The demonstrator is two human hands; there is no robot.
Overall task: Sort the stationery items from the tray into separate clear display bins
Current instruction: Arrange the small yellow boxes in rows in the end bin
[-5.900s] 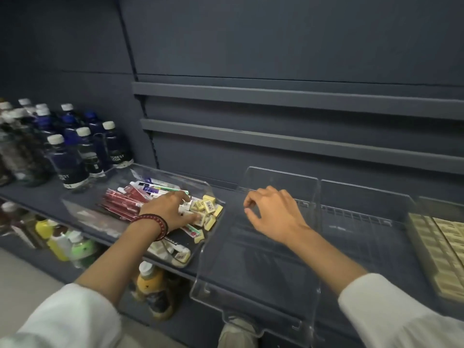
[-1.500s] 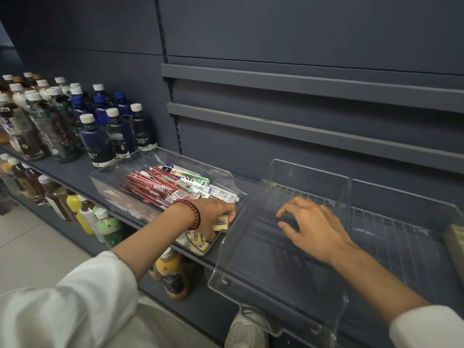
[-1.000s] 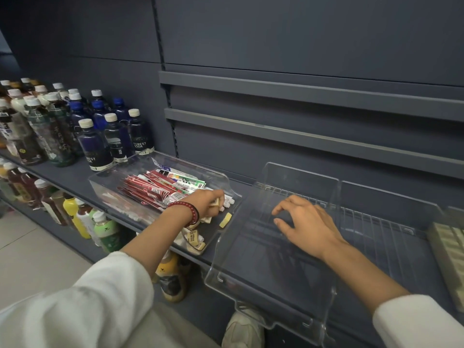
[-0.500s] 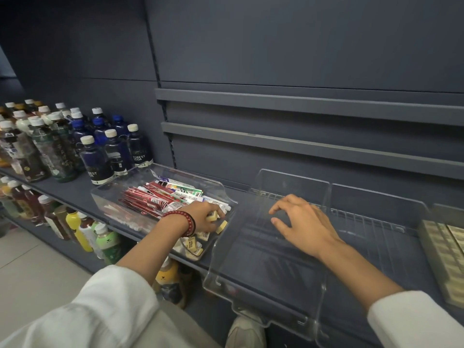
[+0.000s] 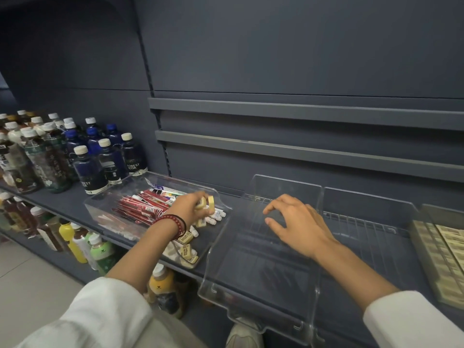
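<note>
Stationery items (image 5: 143,209) fill a clear plastic tray (image 5: 105,204) on the dark grey shelf (image 5: 67,199): flat red packets lying in a fanned stack, slim white tubes with rounded caps, and small pale-yellow blocks with printed labels (image 5: 187,238) scattered toward the tray's near end. The tray is glossy, shallow and rectangular with rounded corners.

The left hand (image 5: 188,205), a beaded red-and-dark bracelet (image 5: 175,223) on its wrist, is over the tray with its fingers closed around a couple of the yellow blocks (image 5: 207,203), which stick out past the fingertips. The right hand (image 5: 296,222) is spread, palm down, fingers curled slightly, resting inside the clear display bin (image 5: 258,280) just right of the tray; whether the fingertips press on the bin's floor I cannot tell. That bin is transparent hard plastic with tall side walls and a low slotted front lip; its floor shows bare. Further right, another bin (image 5: 426,247) holds rows of pale-yellow blocks. Dark capped bottles (image 5: 88,167) stand behind the tray on the left.
</note>
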